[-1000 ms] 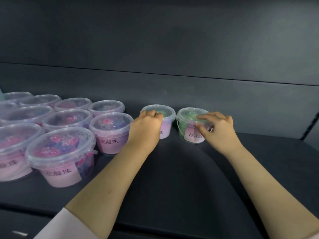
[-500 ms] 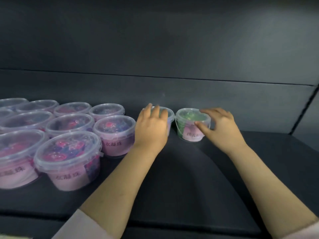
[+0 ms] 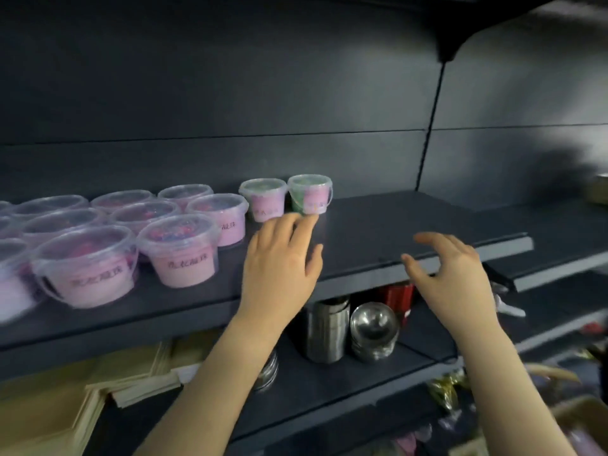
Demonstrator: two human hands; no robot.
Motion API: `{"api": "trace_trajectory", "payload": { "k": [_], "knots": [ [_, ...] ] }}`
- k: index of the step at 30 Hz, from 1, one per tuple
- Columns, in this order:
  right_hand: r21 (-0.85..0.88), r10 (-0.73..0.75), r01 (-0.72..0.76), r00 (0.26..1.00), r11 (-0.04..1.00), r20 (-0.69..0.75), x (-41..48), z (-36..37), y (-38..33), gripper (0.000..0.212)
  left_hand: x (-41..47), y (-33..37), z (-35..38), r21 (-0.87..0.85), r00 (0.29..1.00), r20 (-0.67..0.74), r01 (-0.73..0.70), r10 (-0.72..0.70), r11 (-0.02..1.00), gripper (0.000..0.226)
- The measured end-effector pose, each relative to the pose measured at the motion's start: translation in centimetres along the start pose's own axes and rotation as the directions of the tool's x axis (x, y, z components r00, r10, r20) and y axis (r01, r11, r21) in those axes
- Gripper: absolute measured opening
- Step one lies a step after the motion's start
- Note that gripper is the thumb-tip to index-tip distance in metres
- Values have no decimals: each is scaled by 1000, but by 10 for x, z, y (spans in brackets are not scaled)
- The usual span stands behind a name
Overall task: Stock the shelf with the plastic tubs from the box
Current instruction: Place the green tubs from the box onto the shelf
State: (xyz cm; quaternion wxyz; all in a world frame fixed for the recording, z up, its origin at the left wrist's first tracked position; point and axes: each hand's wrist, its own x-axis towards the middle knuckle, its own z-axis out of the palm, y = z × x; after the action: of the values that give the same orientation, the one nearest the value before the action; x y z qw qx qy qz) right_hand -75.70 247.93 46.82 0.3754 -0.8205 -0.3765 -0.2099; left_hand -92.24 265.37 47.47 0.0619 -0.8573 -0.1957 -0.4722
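Note:
Two small clear tubs stand at the back of the dark shelf (image 3: 394, 232): a pink-labelled tub (image 3: 265, 199) and, touching its right side, a green-filled tub (image 3: 311, 193). Several larger lidded tubs with pink labels (image 3: 179, 250) fill the shelf's left part in rows. My left hand (image 3: 281, 258) hovers over the shelf in front of the two small tubs, fingers spread, holding nothing. My right hand (image 3: 450, 274) is at the shelf's front edge, fingers curled apart and empty. The box is at the lower right corner (image 3: 582, 419), only partly in view.
On the lower shelf stand a steel cylinder (image 3: 325, 330), a round metal bowl stack (image 3: 373, 327) and a red box (image 3: 399, 296). Tan cardboard sheets (image 3: 65, 406) lie lower left. A neighbouring shelf section (image 3: 559, 238) continues to the right.
Both hands have let go of the two small tubs and pulled back toward the shelf's front edge. The view has drawn back and turned right, showing the lower shelf.

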Motion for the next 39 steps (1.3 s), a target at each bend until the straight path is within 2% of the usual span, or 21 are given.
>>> {"api": "trace_trajectory", "payload": {
  "k": [4, 9, 14, 16, 20, 26, 34, 39],
  "knots": [
    [-78, 191, -188, 981, 979, 27, -101, -9, 16, 41, -88, 19, -1, -112, 988, 152, 7, 10, 994, 43],
    [-189, 320, -304, 946, 934, 59, -198, -20, 40, 44, -170, 46, 5, -185, 917, 393, 11, 64, 983, 47],
    [-255, 456, -434, 890, 864, 30, -264, -45, 69, 40, -208, 77, 19, -271, 858, 498, 18, 124, 962, 46],
    [-283, 514, -489, 857, 825, 20, -284, -57, 90, 41, -218, 96, 29, -308, 838, 526, 25, 148, 951, 45],
    [-297, 665, -636, 747, 713, -3, -317, -81, 138, 46, -237, 142, 59, -374, 769, 605, 43, 208, 926, 44],
    [-263, 735, -709, 678, 655, 3, -348, -122, 225, 41, -252, 228, 109, -435, 662, 688, 47, 298, 899, 43],
    [-180, 784, -766, 618, 618, 61, -358, -164, 341, 43, -262, 322, 169, -456, 573, 746, 69, 339, 887, 42],
    [-143, 839, -828, 523, 542, 149, -367, -153, 391, 44, -266, 357, 205, -432, 492, 805, 104, 331, 896, 44]
  ]
}}
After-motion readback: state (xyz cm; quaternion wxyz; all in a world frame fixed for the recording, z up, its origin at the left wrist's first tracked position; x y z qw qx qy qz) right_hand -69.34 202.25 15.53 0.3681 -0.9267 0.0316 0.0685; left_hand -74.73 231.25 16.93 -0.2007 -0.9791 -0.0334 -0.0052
